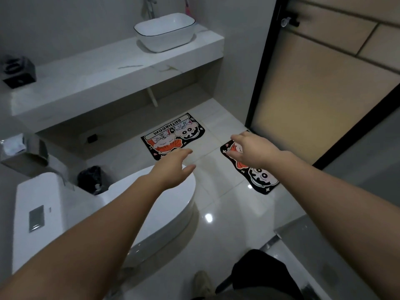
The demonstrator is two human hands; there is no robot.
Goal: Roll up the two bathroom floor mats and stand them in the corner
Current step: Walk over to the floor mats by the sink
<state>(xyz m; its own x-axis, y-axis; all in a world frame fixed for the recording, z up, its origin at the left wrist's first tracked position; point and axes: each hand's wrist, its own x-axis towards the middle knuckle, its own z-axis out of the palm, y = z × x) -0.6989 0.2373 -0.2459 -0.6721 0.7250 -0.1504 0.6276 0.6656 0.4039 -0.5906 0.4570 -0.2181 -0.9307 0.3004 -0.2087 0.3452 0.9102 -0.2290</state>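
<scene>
A person stands in a small bathroom with both bare arms stretched forward over the floor. At far left sits a white toilet point(151, 213) with its lid closed, and a small bin lined with a black bag point(92, 179) stands between it and the wall. Above runs a long white marble counter point(97, 83) carrying a white basin point(164, 32).

The left hand point(173, 167) hovers above the front of the toilet lid, fingers loosely extended and slightly apart, holding nothing. Just beyond its fingertips, flat on the glossy tiled floor point(216, 202) under the counter's edge, lies the first cartoon mat point(173, 135), printed with the word BATHROOM.

The right hand point(251, 150) reaches out with fingers loosely spread and empty. From this view it overlaps the far end of the second cartoon mat point(257, 174), which lies flat beside a frosted glass door point(313, 105); whether the fingers touch it cannot be told.

Neither mat is rolled yet. The floor looks shiny and smooth, so a mat may slide away instead of curling when pushed. Bending down near the toilet and counter edge risks a bump, and a loosely rolled mat would likely unroll or topple when stood up.
</scene>
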